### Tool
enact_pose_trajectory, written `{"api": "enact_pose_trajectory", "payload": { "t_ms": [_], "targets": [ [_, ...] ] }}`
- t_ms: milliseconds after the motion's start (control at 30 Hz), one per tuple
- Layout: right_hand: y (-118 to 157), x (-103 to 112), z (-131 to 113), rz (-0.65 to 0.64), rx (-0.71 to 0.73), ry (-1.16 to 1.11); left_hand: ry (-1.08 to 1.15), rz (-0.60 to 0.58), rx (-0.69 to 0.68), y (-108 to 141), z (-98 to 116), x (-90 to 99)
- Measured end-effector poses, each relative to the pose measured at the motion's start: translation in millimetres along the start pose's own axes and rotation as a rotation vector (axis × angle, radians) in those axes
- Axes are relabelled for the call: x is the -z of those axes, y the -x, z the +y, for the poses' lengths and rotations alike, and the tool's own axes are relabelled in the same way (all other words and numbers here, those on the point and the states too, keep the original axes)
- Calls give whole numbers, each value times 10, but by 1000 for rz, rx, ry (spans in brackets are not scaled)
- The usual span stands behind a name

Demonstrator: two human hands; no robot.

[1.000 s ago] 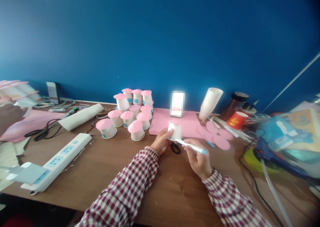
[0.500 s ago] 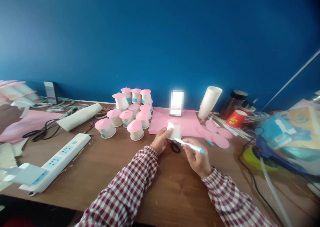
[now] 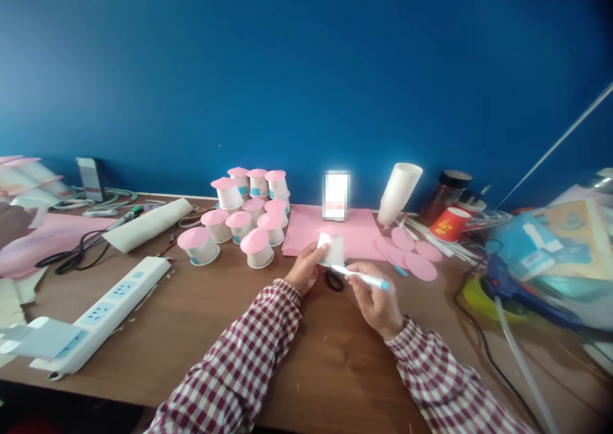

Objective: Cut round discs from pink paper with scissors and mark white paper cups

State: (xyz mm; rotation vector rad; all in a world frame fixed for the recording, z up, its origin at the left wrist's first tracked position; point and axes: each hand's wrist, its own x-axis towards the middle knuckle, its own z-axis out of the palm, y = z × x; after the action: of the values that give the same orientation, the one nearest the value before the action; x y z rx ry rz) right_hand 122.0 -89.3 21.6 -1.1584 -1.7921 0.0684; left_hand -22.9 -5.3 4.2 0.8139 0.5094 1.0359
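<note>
My left hand [image 3: 308, 268] grips a small white paper cup [image 3: 331, 247], which is upside down above the front edge of a pink sheet [image 3: 299, 230]. In my right hand [image 3: 378, 300] is a white marker [image 3: 366, 279] with a light blue end, its tip at the cup's lower rim. Black scissor handles [image 3: 334, 281] lie just below the cup. To the left stand several white cups with pink cone tops [image 3: 257, 242]. Several pink paper discs [image 3: 421, 267] lie to the right of the sheet.
A power strip [image 3: 112, 306] and a long stack of cups [image 3: 148, 224] lie left; another stack [image 3: 401, 191] leans near the wall. At right are a red cup [image 3: 450, 224], a dark jar [image 3: 445, 194] and a blue glue gun [image 3: 507, 281]. Another person's hand [image 3: 16, 223] shows far left.
The whole view has shifted slightly, so most things sit a little further left. Both hands keep their holds, and the marker tip stays at the cup's lower rim.
</note>
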Motion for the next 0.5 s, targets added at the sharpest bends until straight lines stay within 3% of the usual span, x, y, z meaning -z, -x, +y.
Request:
{"api": "enact_pose_trajectory", "payload": {
  "t_ms": [300,500],
  "targets": [
    [5,12,48,50,19,-21,14,-23,-15,4,1,-7],
    [-5,18,26,18,13,-24,12,-14,-22,-7,-17,14]
  ]
}}
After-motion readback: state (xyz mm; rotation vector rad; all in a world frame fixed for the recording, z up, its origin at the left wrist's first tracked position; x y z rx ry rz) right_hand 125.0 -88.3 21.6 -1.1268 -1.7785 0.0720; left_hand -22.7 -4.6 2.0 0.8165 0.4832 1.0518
